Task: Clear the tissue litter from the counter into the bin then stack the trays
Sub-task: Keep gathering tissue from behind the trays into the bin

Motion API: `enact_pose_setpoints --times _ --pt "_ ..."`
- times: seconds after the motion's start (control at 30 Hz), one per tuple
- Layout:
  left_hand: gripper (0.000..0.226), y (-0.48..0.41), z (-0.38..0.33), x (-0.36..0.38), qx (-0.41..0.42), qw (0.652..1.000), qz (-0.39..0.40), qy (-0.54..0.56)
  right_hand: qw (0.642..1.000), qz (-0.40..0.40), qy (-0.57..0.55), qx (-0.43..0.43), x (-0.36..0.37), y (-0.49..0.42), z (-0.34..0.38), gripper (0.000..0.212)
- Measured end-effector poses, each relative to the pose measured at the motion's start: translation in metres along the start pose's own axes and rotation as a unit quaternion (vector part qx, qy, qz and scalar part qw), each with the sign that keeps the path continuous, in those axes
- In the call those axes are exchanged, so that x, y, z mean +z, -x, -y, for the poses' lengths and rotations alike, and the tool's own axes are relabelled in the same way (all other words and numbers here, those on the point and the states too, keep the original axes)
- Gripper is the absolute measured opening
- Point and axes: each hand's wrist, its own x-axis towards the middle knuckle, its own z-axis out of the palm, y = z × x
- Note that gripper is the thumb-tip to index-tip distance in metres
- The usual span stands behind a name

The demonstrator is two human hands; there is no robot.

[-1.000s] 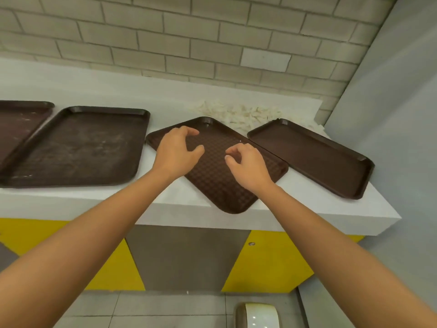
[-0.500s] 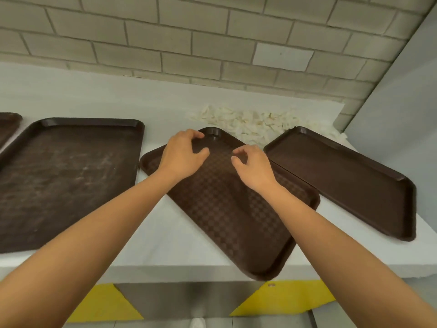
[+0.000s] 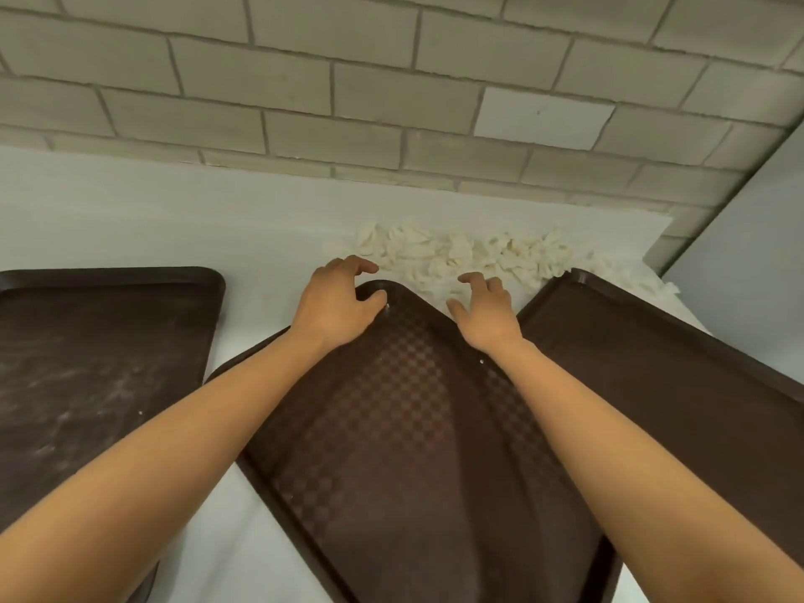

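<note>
Two arms show, and both are bare all the way from the edge of the picture up to the wrist. The left arm and the right arm look smooth. They are wide near the camera and thinner toward the wrist. The left grip and the right grip are bare too. Each one shows a thumb and some fingers. The knuckles make small bumps on the backs. The nails are too small to see well.
</note>
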Motion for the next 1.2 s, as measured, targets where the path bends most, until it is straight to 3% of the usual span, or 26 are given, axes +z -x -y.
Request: enact_pose_setpoints --times 0.2,0.37,0.47,0.77,1.0,1.2 --pt "0.039 -0.03 0.005 0.02 0.001 0.999 0.04 0.012 0.996 0.058 0.064 0.039 0.017 -0.026 0.003 0.052" --pt "0.039 -0.039 0.014 0.031 0.012 0.998 0.064 0.011 0.99 0.098 0.082 0.066 0.022 -0.039 0.007 0.042" --pt "0.039 -0.042 0.019 0.034 0.019 0.997 0.067 0.016 0.991 0.078 0.086 0.066 0.025 -0.042 0.005 0.035" --pt "0.038 -0.049 0.026 0.04 0.028 0.996 0.071 0.036 0.995 0.026 -0.058 0.078 0.034 -0.048 0.004 0.008" --pt "0.037 -0.054 0.028 0.044 0.032 0.996 0.076 0.046 0.995 0.018 -0.078 0.063 0.035 -0.045 0.009 0.041" --pt "0.036 -0.066 0.029 0.047 0.043 0.996 0.066 0.048 0.995 -0.03 -0.075 0.063 0.037 -0.049 0.008 0.035"
